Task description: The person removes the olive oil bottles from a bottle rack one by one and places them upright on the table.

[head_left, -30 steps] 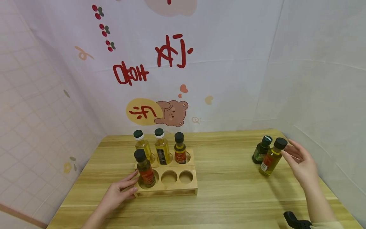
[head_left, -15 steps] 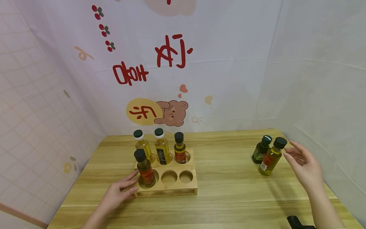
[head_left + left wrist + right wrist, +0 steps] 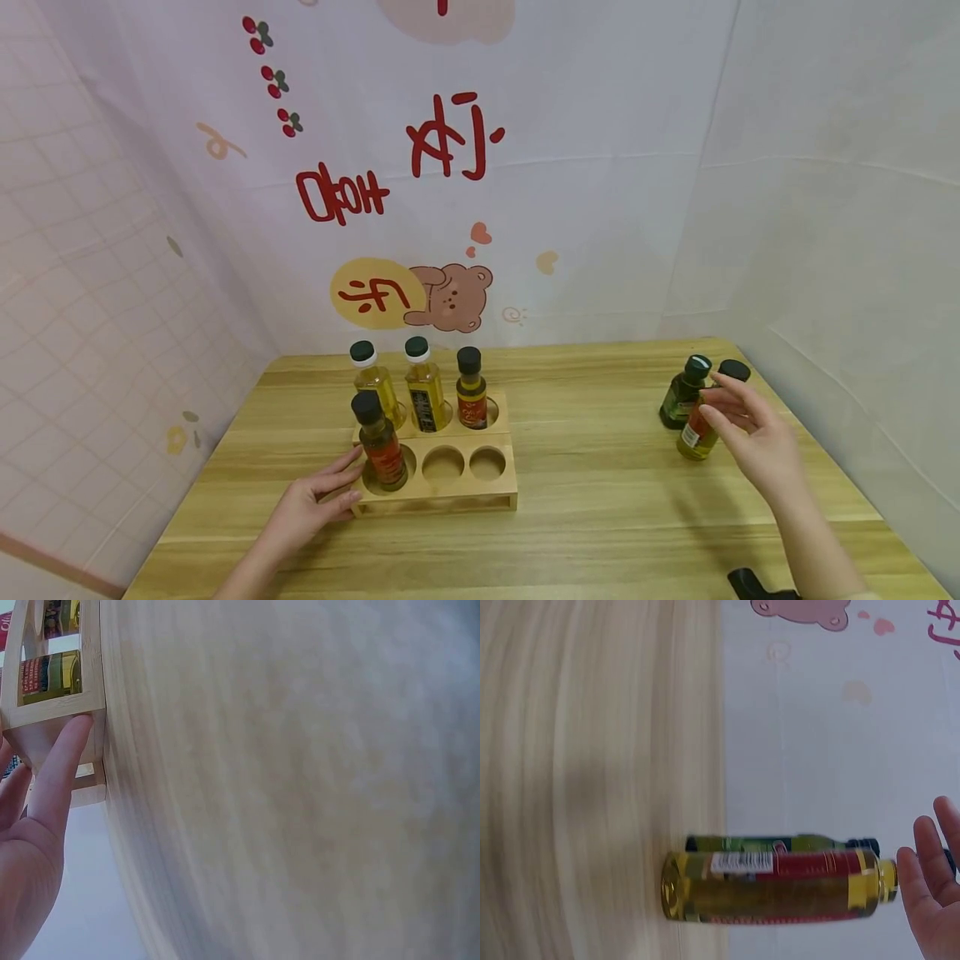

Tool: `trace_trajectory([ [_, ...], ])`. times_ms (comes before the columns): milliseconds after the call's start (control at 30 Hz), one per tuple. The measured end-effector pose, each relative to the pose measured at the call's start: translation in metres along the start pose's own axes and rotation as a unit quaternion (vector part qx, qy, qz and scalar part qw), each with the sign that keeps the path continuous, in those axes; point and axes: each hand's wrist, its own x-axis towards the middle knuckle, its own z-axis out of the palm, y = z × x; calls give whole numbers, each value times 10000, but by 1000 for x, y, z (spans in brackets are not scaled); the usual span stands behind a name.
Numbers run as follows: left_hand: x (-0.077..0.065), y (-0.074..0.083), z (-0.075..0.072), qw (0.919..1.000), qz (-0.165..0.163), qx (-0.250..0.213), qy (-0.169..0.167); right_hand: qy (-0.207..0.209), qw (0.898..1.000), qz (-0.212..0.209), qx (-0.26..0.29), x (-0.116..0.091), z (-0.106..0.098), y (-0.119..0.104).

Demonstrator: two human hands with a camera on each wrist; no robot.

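My right hand (image 3: 756, 440), fingers loosely extended and curled round nothing, is close by the upper part of a yellow oil bottle (image 3: 696, 440); whether I touch it I can't tell. That bottle stands on the right of the wooden surface (image 3: 592, 500), partly hidden by my hand, with a green bottle (image 3: 682, 396) just behind and to its left. Well to the left, my left hand (image 3: 309, 504) rests fairly straight fingers against the end of a wooden rack (image 3: 472, 492). In its front-left hole, a dark bottle (image 3: 385, 457) blocks part of one of two clear bottles (image 3: 426, 398) behind; a small bottle (image 3: 472, 407) shares their row.
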Motion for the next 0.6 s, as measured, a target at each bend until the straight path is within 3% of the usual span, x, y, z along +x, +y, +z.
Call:
trace_trajectory([
  [333, 0, -1, 0, 10000, -23, -76, -1, -524, 9983, -178, 186, 0, 41, -9],
  [600, 1, -2, 0, 9999, 71, -98, -30, -683, 9955, -387, 540, 0, 77, -20],
])
